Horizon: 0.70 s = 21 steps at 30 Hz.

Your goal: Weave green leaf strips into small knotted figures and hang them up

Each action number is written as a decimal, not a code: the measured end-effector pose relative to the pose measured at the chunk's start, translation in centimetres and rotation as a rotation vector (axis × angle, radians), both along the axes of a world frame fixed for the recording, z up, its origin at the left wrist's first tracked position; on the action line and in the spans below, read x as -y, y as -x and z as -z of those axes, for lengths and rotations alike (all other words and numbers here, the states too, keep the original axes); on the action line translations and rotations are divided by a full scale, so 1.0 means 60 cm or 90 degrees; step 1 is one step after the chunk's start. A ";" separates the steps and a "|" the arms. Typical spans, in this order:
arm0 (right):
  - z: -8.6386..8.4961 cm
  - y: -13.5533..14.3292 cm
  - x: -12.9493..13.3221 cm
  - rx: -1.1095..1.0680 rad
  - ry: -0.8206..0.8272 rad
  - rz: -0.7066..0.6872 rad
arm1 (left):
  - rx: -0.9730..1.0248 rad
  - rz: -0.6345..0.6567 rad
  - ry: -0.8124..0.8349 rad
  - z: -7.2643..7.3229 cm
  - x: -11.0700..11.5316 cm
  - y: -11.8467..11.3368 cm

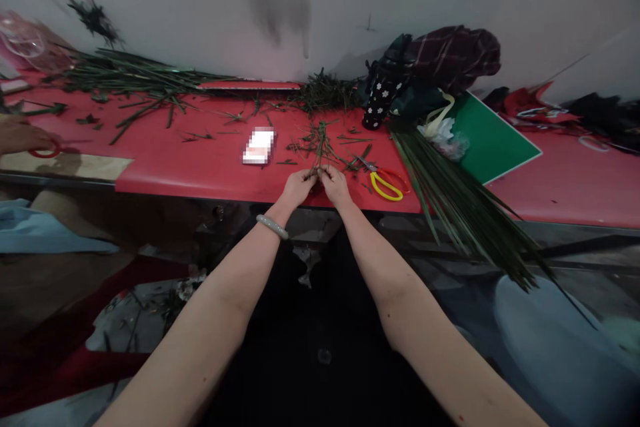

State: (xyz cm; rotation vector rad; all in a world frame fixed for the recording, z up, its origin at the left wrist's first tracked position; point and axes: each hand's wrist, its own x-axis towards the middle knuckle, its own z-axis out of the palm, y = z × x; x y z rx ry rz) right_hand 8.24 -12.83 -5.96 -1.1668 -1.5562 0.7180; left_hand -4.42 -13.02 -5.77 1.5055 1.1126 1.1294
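Near the front edge of the red-covered table, my left hand and my right hand meet, fingers pinched. Between them is a woven piece of green leaf strips, its knotted end pointing away from me and thin strands running back into my fingers. Both hands are closed on it; the part inside the fingers is hidden. Scissors with yellow and red handles lie to the right of my right hand. A phone with a lit, blurred screen rests to the left. Cut leaf scraps are scattered around.
Long green leaves overhang the front edge at right, beside a green board. A black flowered bottle stands behind the scissors. More leaf strips lie along the wall. Another person's hand is at far left with red-handled scissors.
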 end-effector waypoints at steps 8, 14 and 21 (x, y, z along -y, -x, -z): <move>-0.001 -0.002 -0.003 -0.060 0.011 -0.030 | 0.022 0.025 0.040 -0.010 0.009 -0.005; 0.000 -0.001 -0.005 -0.086 0.021 -0.029 | -0.043 0.021 0.002 -0.011 0.008 -0.002; -0.009 -0.002 0.001 -0.088 0.021 -0.036 | -0.045 0.027 0.007 -0.004 0.003 -0.001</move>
